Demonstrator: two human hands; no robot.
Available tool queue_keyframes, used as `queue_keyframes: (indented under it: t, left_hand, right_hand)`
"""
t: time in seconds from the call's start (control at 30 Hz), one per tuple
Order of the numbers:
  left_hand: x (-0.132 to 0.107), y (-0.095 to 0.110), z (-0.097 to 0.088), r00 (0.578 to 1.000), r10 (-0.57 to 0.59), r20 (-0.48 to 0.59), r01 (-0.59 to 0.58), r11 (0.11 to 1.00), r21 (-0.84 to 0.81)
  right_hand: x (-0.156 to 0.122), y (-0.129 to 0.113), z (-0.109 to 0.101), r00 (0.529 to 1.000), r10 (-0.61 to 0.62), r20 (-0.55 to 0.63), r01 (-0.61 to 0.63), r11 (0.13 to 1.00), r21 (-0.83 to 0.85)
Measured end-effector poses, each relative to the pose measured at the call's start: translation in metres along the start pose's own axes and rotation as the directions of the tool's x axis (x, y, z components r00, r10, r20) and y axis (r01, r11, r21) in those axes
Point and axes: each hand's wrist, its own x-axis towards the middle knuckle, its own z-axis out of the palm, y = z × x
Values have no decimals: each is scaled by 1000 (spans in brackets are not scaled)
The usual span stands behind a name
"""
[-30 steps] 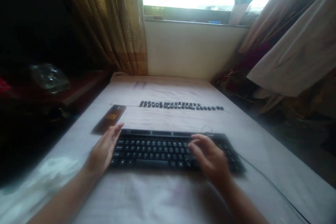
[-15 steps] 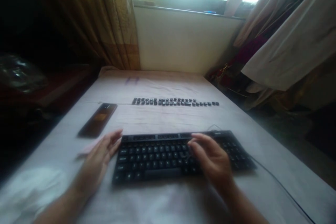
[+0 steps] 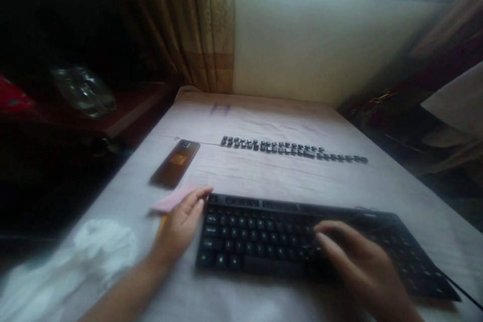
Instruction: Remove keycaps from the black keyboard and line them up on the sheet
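A black keyboard (image 3: 264, 234) lies on a pale cloth-covered surface (image 3: 264, 176) in front of me. My left hand (image 3: 181, 224) rests against the keyboard's left end, fingers stretched out and together, holding nothing. My right hand (image 3: 358, 264) lies on the keys at the right of the middle, fingers curved down onto them. A row of loose black keycaps (image 3: 290, 148) is lined up farther back. A pink slip (image 3: 171, 200) lies just beyond my left hand.
A dark phone (image 3: 175, 162) lies face down at the left, behind the pink slip. A crumpled white cloth (image 3: 101, 246) sits at the near left. The keyboard's cable (image 3: 466, 297) runs off to the right. Curtains (image 3: 188, 25) and a wall stand behind.
The view has swung left and down. My right hand has slid toward me over the keys. My left hand stays at the keyboard's left end. The pink slip now shows beside it.
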Motion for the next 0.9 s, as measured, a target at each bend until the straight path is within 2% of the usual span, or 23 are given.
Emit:
queue_keyframes:
  t: [0.13,0.23,0.3,0.43,0.57,0.63,0.7,0.9]
  left_hand:
    - [0,1,1,999,-32,0,32,999,-30]
    - [-1,-2,0,999,-40,4,40,999,-33]
    - [-2,-6,0,999,-33,3,33,999,-13]
    - [-1,-15,3,999,6,-37,-6,1000,-5]
    - [0,-17,6,995,33,-95,-34,999,-3]
    - [0,-16,7,994,33,-100,-33,999,3]
    - [1,-14,7,995,33,-92,-32,999,9]
    - [-2,-1,2,999,-2,-40,2,1000,-6]
  right_hand:
    - [3,-13,-2,969,242,-42,-227,946,231]
    - [10,-26,0,949,303,87,-314,884,347]
    - [16,-39,6,947,285,149,-320,881,349]
    - [32,-74,22,961,189,200,-252,897,364]
    - [52,-102,39,940,-33,340,-133,880,455]
    - [60,-107,47,929,-118,350,-69,876,478]
    - [64,-107,56,931,-142,336,-46,868,494]
    - [56,-94,82,918,-112,381,-139,809,572]
